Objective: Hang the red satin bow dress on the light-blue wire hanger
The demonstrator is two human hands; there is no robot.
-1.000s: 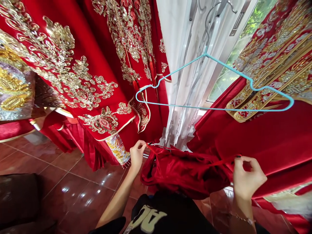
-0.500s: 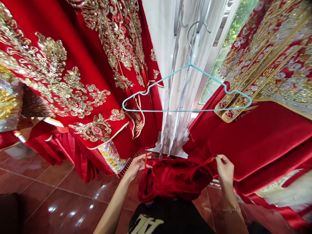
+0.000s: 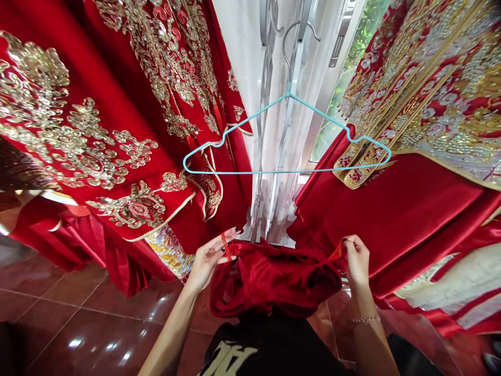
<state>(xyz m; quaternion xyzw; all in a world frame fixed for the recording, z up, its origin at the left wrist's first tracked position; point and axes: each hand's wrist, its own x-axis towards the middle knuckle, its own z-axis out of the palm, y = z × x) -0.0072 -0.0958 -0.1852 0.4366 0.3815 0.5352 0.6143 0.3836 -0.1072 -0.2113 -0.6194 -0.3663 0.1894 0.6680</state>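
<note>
Since a second ago, my right hand (image 3: 357,261) has drawn inward, and my left hand (image 3: 205,263) has gone from a pinch to spread fingers. Nearest me is the front of my black shirt (image 3: 282,344), with a thin bracelet (image 3: 365,319) on my right wrist. Just beyond the shirt, a bunched dark red garment (image 3: 274,279) sits between my two hands. At its left end a red loop (image 3: 225,245) runs across my parted fingers; at its right end I pinch a red strap (image 3: 335,254) between thumb and forefinger. Past the garment and above it is a light blue hanger (image 3: 287,172), its metal hook (image 3: 284,49) uppermost. To my left hangs a gold-embroidered red gown (image 3: 129,99); to my right, a gold-beaded garment (image 3: 434,109) above a red skirt (image 3: 410,214). Farthest off, green leaves (image 3: 359,39) show through glass.
</note>
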